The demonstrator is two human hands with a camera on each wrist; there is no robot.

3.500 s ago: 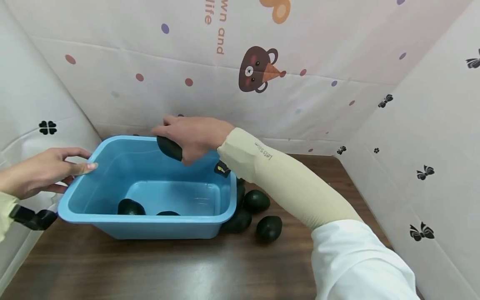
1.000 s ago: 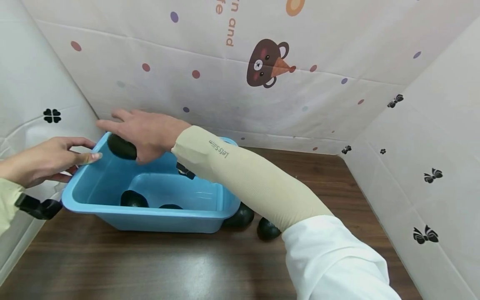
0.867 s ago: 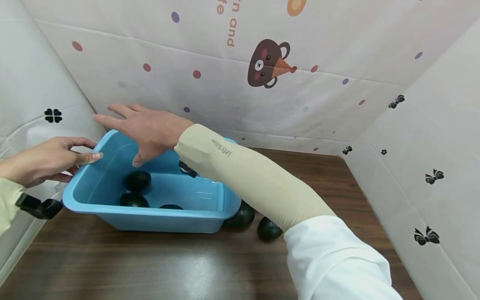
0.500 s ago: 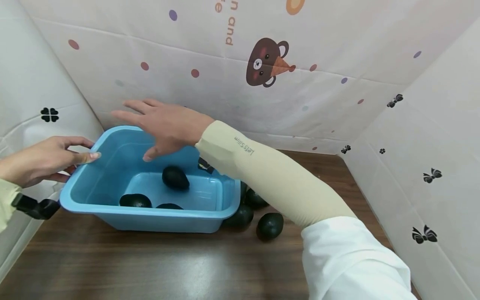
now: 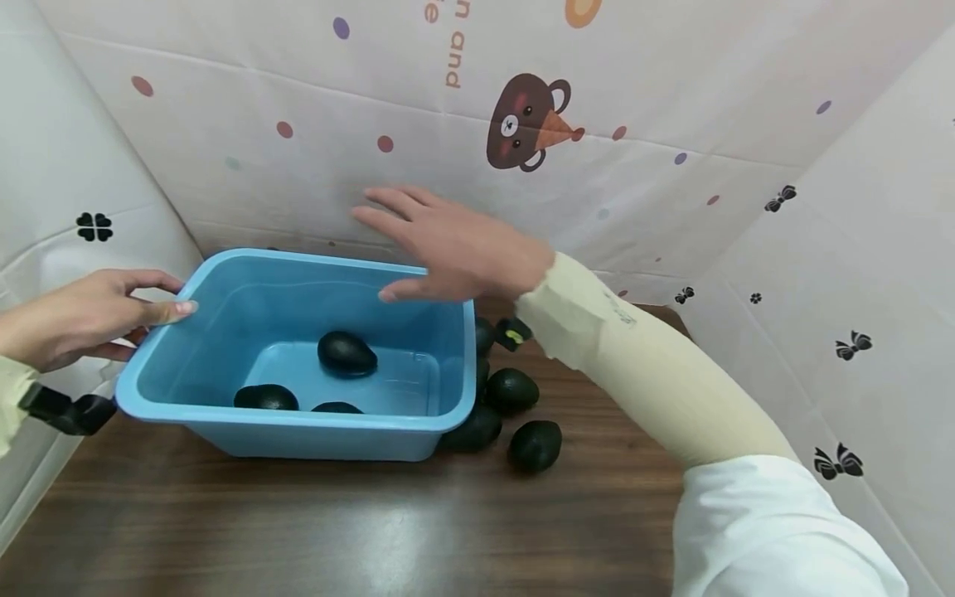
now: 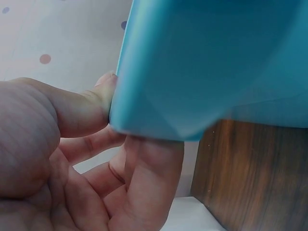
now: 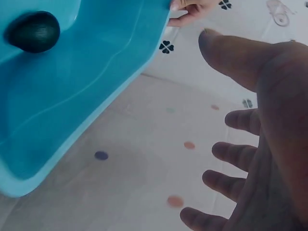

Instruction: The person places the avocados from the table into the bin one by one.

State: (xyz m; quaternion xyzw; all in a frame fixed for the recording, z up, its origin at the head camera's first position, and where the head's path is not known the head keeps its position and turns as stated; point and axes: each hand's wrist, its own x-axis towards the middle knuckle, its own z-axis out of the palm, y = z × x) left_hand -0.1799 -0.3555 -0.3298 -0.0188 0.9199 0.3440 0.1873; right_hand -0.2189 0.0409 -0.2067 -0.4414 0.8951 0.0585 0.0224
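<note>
My left hand [image 5: 97,319] pinches the left rim of a blue plastic tub [image 5: 298,420], thumb on top and fingers underneath, as the left wrist view also shows. Inside the tub lie dark green avocados: one avocado [image 5: 346,354] near the middle, another avocado [image 5: 266,397] at the front left, and a third avocado [image 5: 337,407] mostly hidden by the front rim. Above the tub's back right corner, my right hand [image 5: 470,249] hovers with its fingers spread and nothing in it. The right wrist view shows the same bare right hand [image 7: 269,130] apart from the tub.
Several avocados [image 5: 511,390] lie on the brown wooden table [image 5: 358,531] along the tub's right side, some partly hidden by it. A patterned white sheet [image 5: 642,91] hangs close behind the tub, with white side panels [image 5: 843,274] at right and left.
My right hand carried an avocado over the tub's left part and let it go. It rolled toward the middle of the tub, and the emptied hand moved right. My left hand stayed on the rim.
</note>
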